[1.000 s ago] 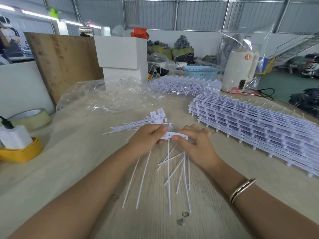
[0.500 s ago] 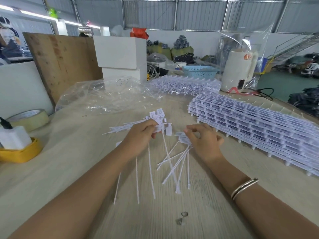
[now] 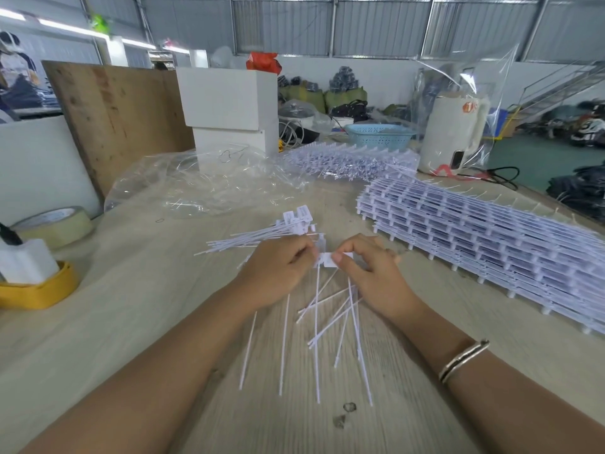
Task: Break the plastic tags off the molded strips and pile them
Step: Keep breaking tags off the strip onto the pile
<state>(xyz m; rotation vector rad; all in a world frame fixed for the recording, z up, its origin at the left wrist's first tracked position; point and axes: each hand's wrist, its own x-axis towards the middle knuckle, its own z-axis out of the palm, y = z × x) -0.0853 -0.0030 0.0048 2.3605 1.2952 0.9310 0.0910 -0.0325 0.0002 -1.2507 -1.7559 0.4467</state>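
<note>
Hands pinch one strip (image 3: pixel 327 259) from both ends: left hand (image 3: pixel 278 273), right hand (image 3: pixel 366 273). A short twist near each joint should snap tags cleanly for the pile (image 3: pixel 294 226).

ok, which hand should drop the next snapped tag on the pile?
Left. The left hand sits right beside the pile, which lies just beyond it; the right hand pinches the strip farther away.

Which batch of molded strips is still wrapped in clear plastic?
The far batch beside the blue basket; the nearer stack on the right lies bare.
</note>
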